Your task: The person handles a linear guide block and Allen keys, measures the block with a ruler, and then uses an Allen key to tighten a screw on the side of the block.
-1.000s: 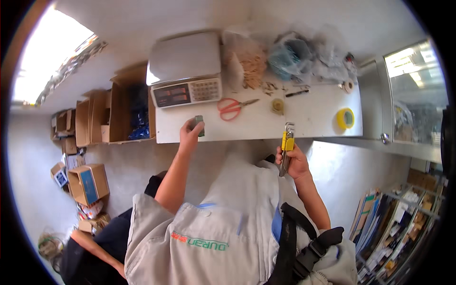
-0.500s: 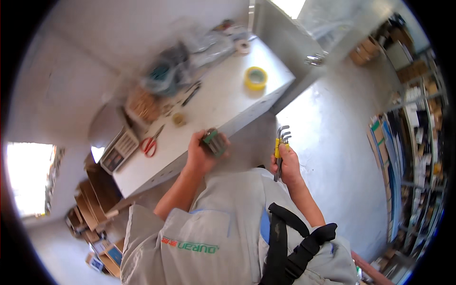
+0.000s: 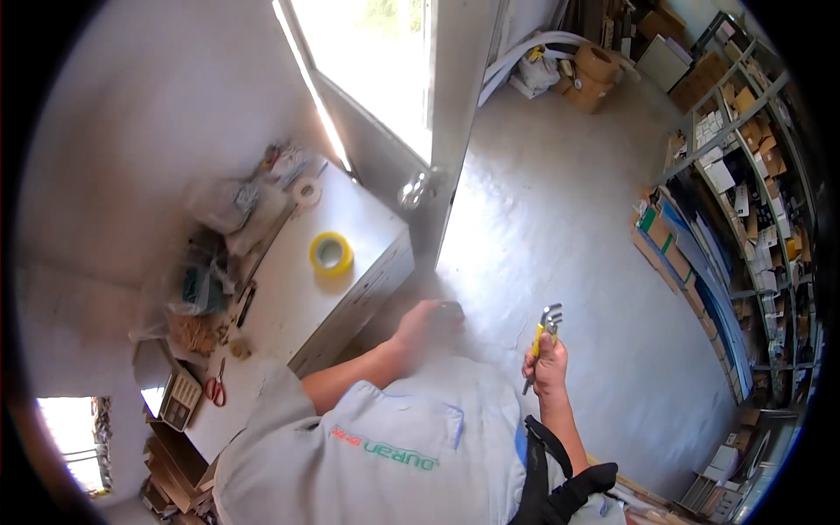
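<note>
1. the hex-key set [image 3: 549, 324] is held upright over the floor [image 3: 577, 219], right of the white bench [image 3: 367, 219] and well apart from it.
2. it is gripped low by the right hand [image 3: 549, 363], with the fingers wrapped around it and the bent ends left showing on the far side.
3. stiff metal keys are seen; a fair weight for the size and little fragility are to be expected.
4. bare shanks are probably slippery, so the yellow holder [image 3: 536, 339] is judged the best hold.
5. the left hand [image 3: 420, 325] is blurred near a small dark thing [image 3: 451, 310]; whether that is gripped cannot be told.
</note>
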The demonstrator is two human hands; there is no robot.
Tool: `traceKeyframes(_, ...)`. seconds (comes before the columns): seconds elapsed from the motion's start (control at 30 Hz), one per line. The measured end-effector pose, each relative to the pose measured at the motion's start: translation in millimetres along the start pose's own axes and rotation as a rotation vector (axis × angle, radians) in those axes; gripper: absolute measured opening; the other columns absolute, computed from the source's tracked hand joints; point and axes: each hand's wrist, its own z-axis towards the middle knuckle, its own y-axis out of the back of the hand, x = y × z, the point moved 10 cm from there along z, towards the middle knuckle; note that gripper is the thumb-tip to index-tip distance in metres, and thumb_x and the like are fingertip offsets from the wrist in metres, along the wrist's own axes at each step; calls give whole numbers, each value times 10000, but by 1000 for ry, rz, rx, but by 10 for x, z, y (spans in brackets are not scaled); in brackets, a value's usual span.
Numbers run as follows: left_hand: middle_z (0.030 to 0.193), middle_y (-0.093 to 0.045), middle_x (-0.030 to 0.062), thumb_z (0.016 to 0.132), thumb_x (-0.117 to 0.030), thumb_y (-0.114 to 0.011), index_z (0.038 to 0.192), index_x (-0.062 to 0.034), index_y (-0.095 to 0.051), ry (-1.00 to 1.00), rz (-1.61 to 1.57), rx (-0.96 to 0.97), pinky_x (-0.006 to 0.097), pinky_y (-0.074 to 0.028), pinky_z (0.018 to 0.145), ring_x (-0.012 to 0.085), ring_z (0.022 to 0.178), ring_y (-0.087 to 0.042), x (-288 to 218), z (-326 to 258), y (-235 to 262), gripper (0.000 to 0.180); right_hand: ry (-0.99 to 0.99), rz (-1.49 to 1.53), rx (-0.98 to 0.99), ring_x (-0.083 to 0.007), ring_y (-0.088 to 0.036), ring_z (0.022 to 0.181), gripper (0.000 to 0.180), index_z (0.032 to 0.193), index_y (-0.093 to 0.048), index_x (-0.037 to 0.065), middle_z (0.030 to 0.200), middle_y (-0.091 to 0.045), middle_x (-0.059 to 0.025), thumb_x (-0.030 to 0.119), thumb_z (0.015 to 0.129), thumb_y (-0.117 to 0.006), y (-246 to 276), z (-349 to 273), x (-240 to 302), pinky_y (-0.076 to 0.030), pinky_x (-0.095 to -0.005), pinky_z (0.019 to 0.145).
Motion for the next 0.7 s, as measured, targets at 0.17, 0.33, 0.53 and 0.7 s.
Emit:
traceKeyframes(0.17, 1095, -637, 96, 983, -376, -491, 1240, -98, -569, 47, 87, 133, 421, -535, 708, 223, 1003, -619, -248, 963, -779, 386, -2, 116, -134, -129, -461, 372, 553, 845, -479, 102, 548, -486, -25, 625, 869, -657, 595, 574, 429, -399, -273, 347)
traceKeyframes(0.33, 1128, -651, 68, 998, -369, -422, 1220, -146, -610, 33, 203, 187, 442, -513, 777, 231, 969, -626, -591, 1719, -1506, 367, 10, 271, -249, -126, -460, 357, 555, 770, -452, 106, 514, -447, -11, 612, 884, -651, 1053, 1210, 654, -402, -266, 342)
traceKeyframes(0.53, 1011, -671, 106, 971, -325, -438, 1169, -122, -609, -37, -56, 42, 418, -514, 609, 243, 859, -657, -1099, 2546, -1746, 332, -129, 225, -191, -140, -428, 366, 497, 838, -453, 103, 545, -452, -25, 559, 933, -626, 1231, 2542, 801, -380, -283, 354)
traceKeyframes(0.7, 972, -645, 164, 914, -244, -533, 1049, -21, -639, -127, -177, -161, 475, -495, 883, 336, 928, -623, -1493, 3146, -1807, 281, -65, 121, -45, -124, -444, 352, 425, 880, -472, 115, 538, -478, -21, 501, 950, -635, 1345, 3792, 1548, -380, -266, 338)
